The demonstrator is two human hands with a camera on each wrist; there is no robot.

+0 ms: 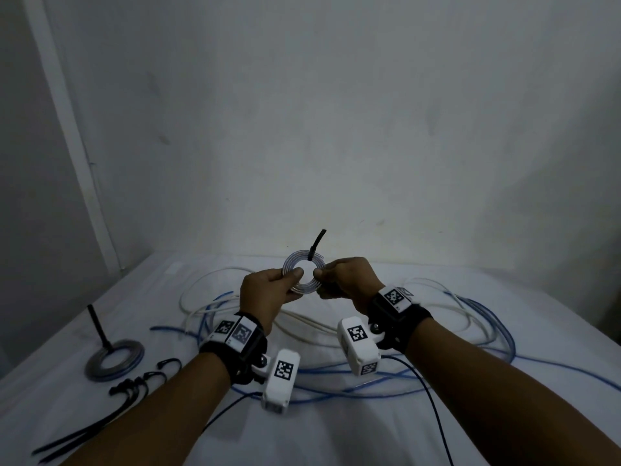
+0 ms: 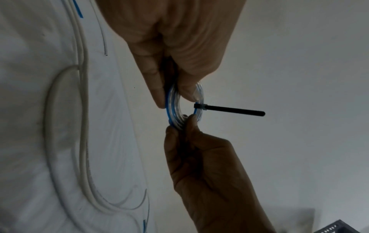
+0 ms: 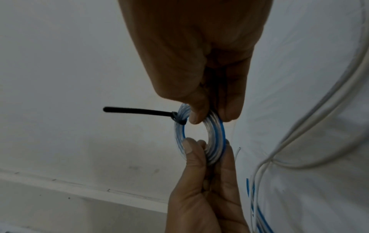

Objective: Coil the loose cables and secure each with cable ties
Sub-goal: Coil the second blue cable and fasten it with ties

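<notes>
**Small coil pinched between both hands**

Nearest the lens, forearms with strapped wrist cameras. Beyond, left hand and right hand pinching opposite sides of coiled cable, thumb against fingers, raised above white sheet. Black cable tie cinched at coil's top, tail upward. Loose cables sprawled beneath; tied coil and spare ties at left.
</notes>
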